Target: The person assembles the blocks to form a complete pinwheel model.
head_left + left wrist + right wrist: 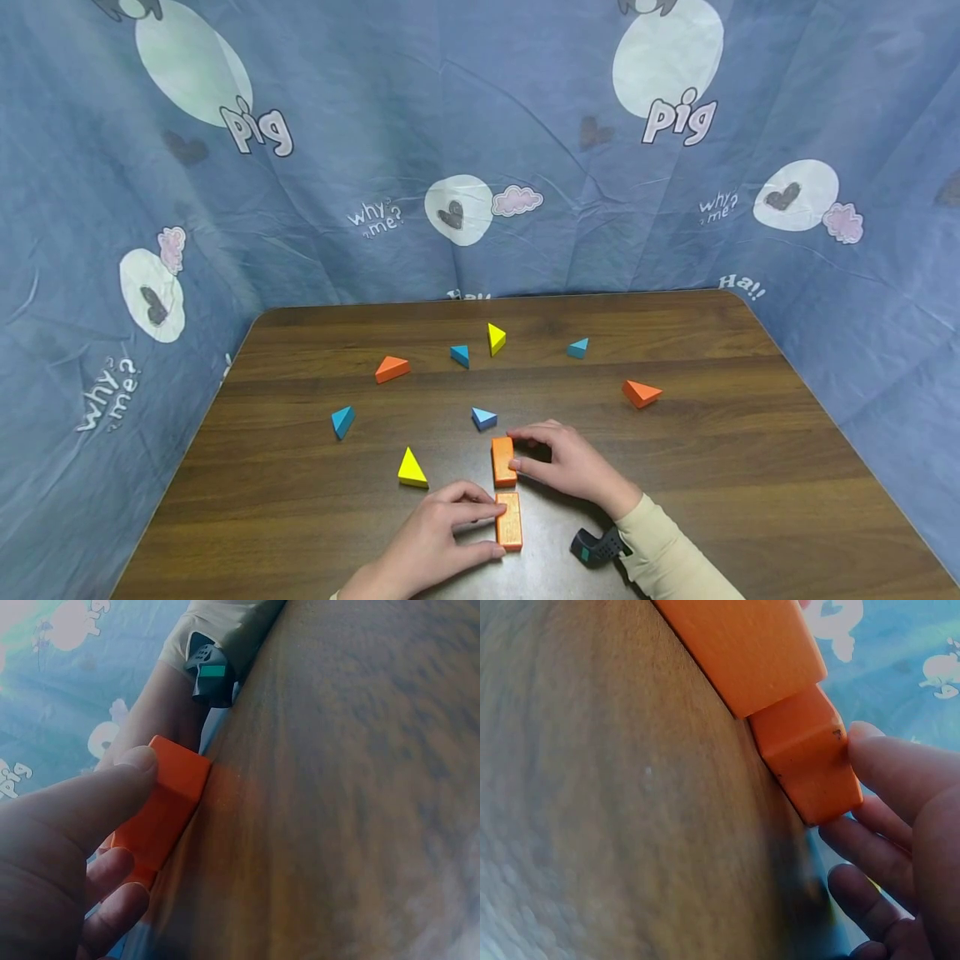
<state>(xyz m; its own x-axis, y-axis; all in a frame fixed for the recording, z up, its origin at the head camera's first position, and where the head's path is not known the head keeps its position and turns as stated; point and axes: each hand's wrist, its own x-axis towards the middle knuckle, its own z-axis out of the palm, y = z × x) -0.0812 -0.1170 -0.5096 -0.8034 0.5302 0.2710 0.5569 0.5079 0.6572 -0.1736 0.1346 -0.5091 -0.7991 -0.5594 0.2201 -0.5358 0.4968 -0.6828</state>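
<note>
Two orange rectangular blocks lie in line at the near middle of the table, with a narrow gap between them in the head view. My left hand (431,533) holds the near orange block (509,523) from its left side. In the left wrist view its thumb (124,780) presses one end of that block, the fingers at the other. The far orange block (503,462) is between the thumb and fingers of my right hand (573,462). In the right wrist view the right thumb (885,754) touches this block's (817,772) side, with fingertips at its far end.
Triangular blocks are spread around: a pale blue one (484,418) just beyond the far block, yellow ones (412,469) (496,339), orange ones (392,368) (641,393), and several blue ones (342,422). A patterned blue cloth (525,267) hangs behind the wooden table (750,467).
</note>
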